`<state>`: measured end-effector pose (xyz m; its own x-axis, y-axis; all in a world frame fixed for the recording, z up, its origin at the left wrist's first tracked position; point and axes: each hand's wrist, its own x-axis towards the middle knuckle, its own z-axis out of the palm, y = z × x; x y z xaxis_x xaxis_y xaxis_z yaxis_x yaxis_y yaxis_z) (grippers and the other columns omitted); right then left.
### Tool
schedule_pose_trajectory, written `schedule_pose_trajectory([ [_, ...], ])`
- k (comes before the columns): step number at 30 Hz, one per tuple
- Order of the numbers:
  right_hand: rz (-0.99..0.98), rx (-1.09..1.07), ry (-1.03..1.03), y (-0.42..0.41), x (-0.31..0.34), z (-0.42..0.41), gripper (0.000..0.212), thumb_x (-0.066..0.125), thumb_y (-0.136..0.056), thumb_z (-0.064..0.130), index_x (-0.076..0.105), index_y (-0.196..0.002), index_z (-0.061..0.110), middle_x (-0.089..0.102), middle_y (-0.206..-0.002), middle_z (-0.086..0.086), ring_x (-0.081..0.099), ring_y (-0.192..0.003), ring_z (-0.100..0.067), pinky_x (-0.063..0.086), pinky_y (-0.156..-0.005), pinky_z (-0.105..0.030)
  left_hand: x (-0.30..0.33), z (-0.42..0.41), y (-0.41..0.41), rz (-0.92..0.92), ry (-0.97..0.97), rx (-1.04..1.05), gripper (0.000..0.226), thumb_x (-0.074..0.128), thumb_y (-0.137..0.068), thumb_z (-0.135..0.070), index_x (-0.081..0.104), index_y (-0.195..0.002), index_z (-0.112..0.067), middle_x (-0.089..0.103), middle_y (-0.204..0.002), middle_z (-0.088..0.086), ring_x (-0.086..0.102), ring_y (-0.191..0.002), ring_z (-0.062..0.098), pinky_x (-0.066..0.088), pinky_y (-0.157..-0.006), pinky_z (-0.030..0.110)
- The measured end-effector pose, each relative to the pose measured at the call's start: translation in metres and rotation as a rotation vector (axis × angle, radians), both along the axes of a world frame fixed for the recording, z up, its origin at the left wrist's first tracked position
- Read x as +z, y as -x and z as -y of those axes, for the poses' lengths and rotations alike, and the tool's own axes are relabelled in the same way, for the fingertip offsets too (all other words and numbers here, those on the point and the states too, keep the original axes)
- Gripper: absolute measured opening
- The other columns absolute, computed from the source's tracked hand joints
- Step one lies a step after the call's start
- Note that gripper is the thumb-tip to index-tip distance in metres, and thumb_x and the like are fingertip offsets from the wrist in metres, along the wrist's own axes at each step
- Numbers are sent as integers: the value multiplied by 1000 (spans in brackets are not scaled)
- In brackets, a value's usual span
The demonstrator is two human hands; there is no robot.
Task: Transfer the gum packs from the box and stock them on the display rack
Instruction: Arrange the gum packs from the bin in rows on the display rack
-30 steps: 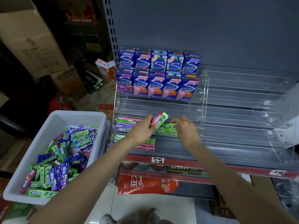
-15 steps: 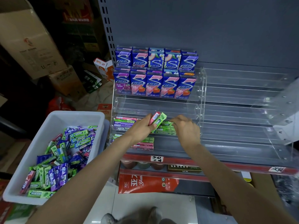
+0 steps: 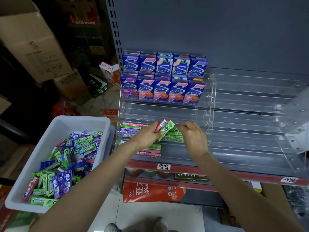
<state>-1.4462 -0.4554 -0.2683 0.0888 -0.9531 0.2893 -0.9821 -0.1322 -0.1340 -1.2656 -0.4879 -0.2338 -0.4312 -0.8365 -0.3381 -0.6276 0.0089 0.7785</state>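
Packs point(image 3: 164, 128) pinched in left fingers point(image 3: 154, 131); right unclear.

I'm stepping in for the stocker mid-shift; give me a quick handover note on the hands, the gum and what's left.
Left hand: grips two gum packs, one pink and one green, in front of the rack's middle tier.
Right hand: fingers curled at the green stack on that tier; whether it holds a pack is hidden.
Done: the clear rack has blue boxes on its top two tiers, and flat packs on the left of two lower tiers.
Left: the white bin holds many loose packs; the rack's right section is bare.
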Motion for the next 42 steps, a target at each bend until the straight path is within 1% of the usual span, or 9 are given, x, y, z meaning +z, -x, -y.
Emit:
schedule_pose_trajectory([
  [3,35,-11,0,3,-1,4,58,86,-33,-17,74,-82,12,66,-79,-1,64,-67,-23,51,-43,-28,0,0,0,-5,-6,-3,31,46,-99,-26,44,-129,-17,59,-111,8,55,-95,23,39,-78,33],
  [8,147,16,-39,16,-4,2,52,77,-48,-23,73,-92,5,67,-88,-8,64,-75,-29,57,-52,-35,-2,3,-2,-14,-14,-19,30,46,-99,-25,44,-128,-17,59,-111,9,56,-99,27,43,-83,37],
  [13,178,60,-212,16,-7,5,43,59,-78,-18,68,-113,8,64,-109,-12,66,-87,-32,57,-76,-41,-4,5,-1,-27,33,-30,25,48,-98,-24,48,-120,-12,57,-96,3,52,-85,18,40,-74,32],
  [16,236,45,-212,15,-2,3,35,52,-87,-11,69,-110,9,66,-110,-11,66,-89,-32,56,-79,-40,-6,7,-2,-154,45,78,13,52,-96,-17,52,-103,-6,53,-82,-1,53,-74,13,46,-67,22],
  [19,265,33,-265,14,8,2,25,52,-93,5,68,-112,9,63,-117,-7,64,-98,-26,52,-84,-33,-6,8,-4,-328,-47,223,6,55,-94,-9,57,-99,-7,61,-86,1,60,-75,10,55,-66,16],
  [24,229,28,-348,10,11,4,27,52,-95,15,65,-119,13,58,-124,-4,59,-107,-22,49,-91,-34,-6,12,-6,-386,-112,345,13,62,-89,-8,64,-101,-5,66,-90,5,64,-75,12,57,-68,19],
  [29,150,49,-358,6,9,4,35,44,-98,11,59,-127,24,54,-129,4,54,-113,-17,51,-86,-30,-6,9,-9,-412,-135,412,13,63,-88,-10,66,-101,-5,68,-86,3,65,-69,13,55,-61,17],
  [32,73,115,-358,6,4,6,46,49,-94,2,54,-131,28,54,-129,6,53,-116,-16,53,-85,-34,-6,7,-13,-420,-139,423,13,62,-88,-10,65,-100,-5,69,-91,6,67,-71,14,56,-62,18],
  [42,158,116,-335,3,-3,19,54,56,-81,-17,65,-118,21,63,-114,0,62,-101,-22,55,-81,-38,-4,5,-23,-422,-115,449,18,63,-88,-10,65,-104,-3,68,-97,10,67,-74,13,55,-64,16],
])
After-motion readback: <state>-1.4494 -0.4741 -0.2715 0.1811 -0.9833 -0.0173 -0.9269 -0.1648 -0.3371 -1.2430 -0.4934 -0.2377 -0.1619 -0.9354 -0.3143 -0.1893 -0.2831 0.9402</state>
